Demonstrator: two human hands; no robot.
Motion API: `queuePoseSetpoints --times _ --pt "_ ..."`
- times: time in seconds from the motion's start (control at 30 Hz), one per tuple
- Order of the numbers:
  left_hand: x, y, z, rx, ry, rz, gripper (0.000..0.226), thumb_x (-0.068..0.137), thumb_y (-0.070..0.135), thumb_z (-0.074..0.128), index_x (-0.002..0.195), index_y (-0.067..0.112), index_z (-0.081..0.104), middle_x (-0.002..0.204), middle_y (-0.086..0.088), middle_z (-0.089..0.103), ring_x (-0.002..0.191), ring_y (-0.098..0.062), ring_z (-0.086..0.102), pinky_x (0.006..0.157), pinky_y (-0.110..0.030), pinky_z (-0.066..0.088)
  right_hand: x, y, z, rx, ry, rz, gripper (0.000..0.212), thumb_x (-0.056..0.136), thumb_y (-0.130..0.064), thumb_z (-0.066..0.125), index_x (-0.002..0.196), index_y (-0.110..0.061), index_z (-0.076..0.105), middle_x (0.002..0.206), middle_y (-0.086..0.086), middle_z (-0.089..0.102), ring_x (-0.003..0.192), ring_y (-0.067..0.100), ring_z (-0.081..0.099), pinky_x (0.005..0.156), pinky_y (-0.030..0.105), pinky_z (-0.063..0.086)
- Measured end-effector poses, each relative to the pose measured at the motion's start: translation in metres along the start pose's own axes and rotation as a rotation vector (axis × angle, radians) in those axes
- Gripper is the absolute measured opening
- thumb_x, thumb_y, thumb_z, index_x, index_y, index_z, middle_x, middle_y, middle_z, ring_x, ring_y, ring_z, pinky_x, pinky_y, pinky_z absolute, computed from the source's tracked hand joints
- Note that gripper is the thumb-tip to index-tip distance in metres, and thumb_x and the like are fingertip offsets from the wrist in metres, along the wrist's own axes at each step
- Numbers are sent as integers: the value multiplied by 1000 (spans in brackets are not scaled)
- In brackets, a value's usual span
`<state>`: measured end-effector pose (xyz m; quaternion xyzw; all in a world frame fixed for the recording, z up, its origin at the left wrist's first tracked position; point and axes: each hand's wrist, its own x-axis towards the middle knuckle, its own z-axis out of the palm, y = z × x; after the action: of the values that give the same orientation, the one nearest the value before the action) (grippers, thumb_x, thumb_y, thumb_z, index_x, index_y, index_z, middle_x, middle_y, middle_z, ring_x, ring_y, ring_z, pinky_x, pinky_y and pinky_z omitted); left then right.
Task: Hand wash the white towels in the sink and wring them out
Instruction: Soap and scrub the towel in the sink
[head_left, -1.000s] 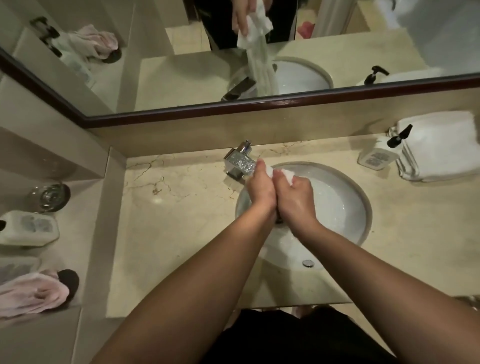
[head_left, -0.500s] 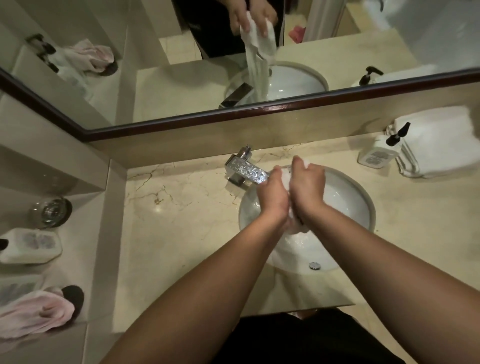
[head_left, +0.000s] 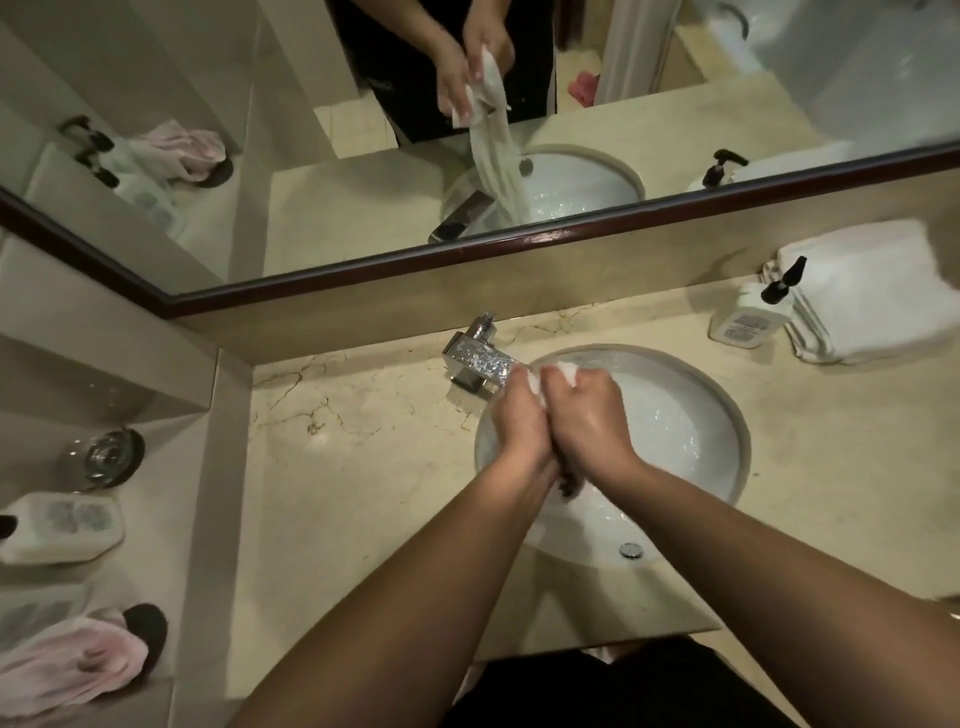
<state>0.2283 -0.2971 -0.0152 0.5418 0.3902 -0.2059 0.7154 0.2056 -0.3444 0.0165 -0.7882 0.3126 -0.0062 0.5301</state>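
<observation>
- The white towel (head_left: 535, 382) was bunched between both hands above the sink (head_left: 727, 415), toward the tap (head_left: 480, 364) side of the bowl, and only small tufts of it showed above the knuckles.
- The left hand (head_left: 522, 421) was clenched round the towel on the side nearer the tap; the right hand (head_left: 589, 421) was clenched round it too, pressed against the left, on the side farther from the tap.
- The mirror (head_left: 363, 291) behind the tap gave the relation that mattered: the towel hung as one long strip, its long axis running down from the fists toward the bowl, so most of the cloth lay beneath the hands.
- Neither hand was plainly the nearer; both already held the top end, with the loose tail below.
- As a judgement, a wringing twist would call for the fists to turn opposite ways about that up-and-down axis, then shift lower along the strip.
- Whether the tail touched the water could not be told.
- A folded stack of white towels (head_left: 872, 291) lay on the counter well to the far side of the sink from the tap, beside a soap bottle (head_left: 743, 322).
</observation>
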Motion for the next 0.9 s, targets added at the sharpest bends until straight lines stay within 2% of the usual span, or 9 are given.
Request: queuePoseSetpoints --times 0.1,0.2,0.3,0.37,0.47,0.57,0.63,0.77,0.9 --pt "-9 -10 8 22 -70 44 29 99 28 56 88 4 66 75 -13 69 61 -23 67 59 -27 51 28 2 -9 109 158 110 40 95 -30 54 62 -8 53 62 12 57 60 27 54 66 44 50" --pt "-1 0 10 -67 -32 8 35 101 29 53 74 8 60 62 -6 63 47 -15 61 49 -22 47 10 1 -5 67 70 48 40 96 -32 55 64 -7 58 65 14 61 64 30 58 65 39 47" --pt "1 0 10 -79 -55 -37 36 100 35 53 73 13 58 60 -2 63 57 -19 62 58 -27 49 -2 4 -7 10 14 -21 43 97 -31 55 61 -6 57 61 12 60 62 28 57 61 36 42" --pt "-3 -13 13 13 -85 4 30 97 35 57 82 10 63 70 -6 67 64 -21 66 63 -29 54 18 11 -15 34 100 10 45 97 -28 54 57 -8 52 57 10 56 58 28 54 60 38 42" --pt "-2 -21 15 79 -133 55 35 90 39 61 97 5 64 83 -10 72 76 -26 70 76 -38 57 28 15 -22 70 180 92 47 98 -27 52 53 -14 44 53 2 48 53 22 47 59 33 36" --pt "10 -14 16 -5 -103 -1 31 98 36 56 80 11 61 72 -6 63 67 -22 62 64 -29 50 4 17 -14 44 80 35 42 97 -28 54 59 -11 54 60 6 59 58 22 55 56 32 39" --pt "12 -18 18 -38 -158 -73 35 97 44 55 83 12 62 76 -7 65 70 -23 66 63 -28 52 -1 20 -14 18 43 -3 42 97 -31 54 64 -6 61 63 10 64 61 24 61 58 32 43" --pt "8 -41 17 90 -242 -58 47 94 43 57 106 0 71 100 -21 75 92 -35 73 83 -42 57 40 47 -32 -55 137 20 48 99 -36 50 64 -4 59 65 13 64 65 32 62 60 36 44" --pt "17 -56 25 197 -197 -52 44 98 48 56 109 8 67 104 -12 74 97 -27 70 97 -41 53 74 89 -42 -63 106 224 50 101 -44 49 91 3 64 88 16 67 88 36 65 72 35 45"
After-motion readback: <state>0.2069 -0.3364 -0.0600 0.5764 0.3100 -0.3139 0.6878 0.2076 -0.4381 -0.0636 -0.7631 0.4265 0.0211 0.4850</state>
